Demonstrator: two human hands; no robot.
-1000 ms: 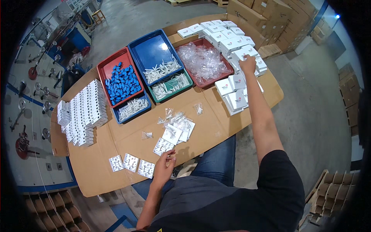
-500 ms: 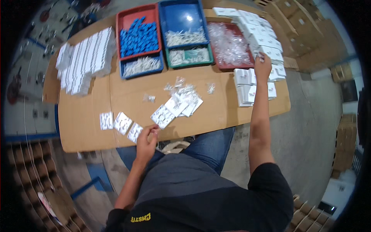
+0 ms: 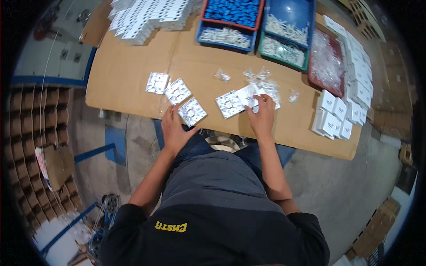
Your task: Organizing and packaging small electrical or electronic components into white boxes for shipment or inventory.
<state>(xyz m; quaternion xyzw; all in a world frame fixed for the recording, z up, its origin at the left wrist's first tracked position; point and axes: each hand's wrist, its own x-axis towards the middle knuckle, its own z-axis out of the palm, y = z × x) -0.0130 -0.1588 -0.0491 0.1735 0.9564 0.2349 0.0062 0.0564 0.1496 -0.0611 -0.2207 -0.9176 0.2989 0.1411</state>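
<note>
My left hand [image 3: 174, 132] is at the table's near edge, thumb spread away from the fingers. Its fingertips touch or nearly touch a white square plate with dark and silvery markings [image 3: 192, 112]. Two similar square plates, one in the middle [image 3: 178, 91] and one farther left [image 3: 157, 83], lie in a slanting row beyond it. My right hand [image 3: 262, 116] has bent fingers and thumb on a white leaflet [image 3: 246, 94] in a small pile. Left of that pile lies another patterned square plate [image 3: 230, 104]. Small clear bags of parts [image 3: 265, 84] lie behind and under my right fingers.
Trays of blue pieces [image 3: 233, 11], white pieces [image 3: 224, 37] and clear bags [image 3: 326, 60] line the table's far side. White boxes are stacked at the far left [image 3: 153, 17] and the right [image 3: 332, 115]. Single small bags [image 3: 222, 76] lie mid-table.
My right hand has come from the white boxes at the right back to the leaflet pile. My left hand's thumb has spread. The view has shifted, so the table sits higher.
</note>
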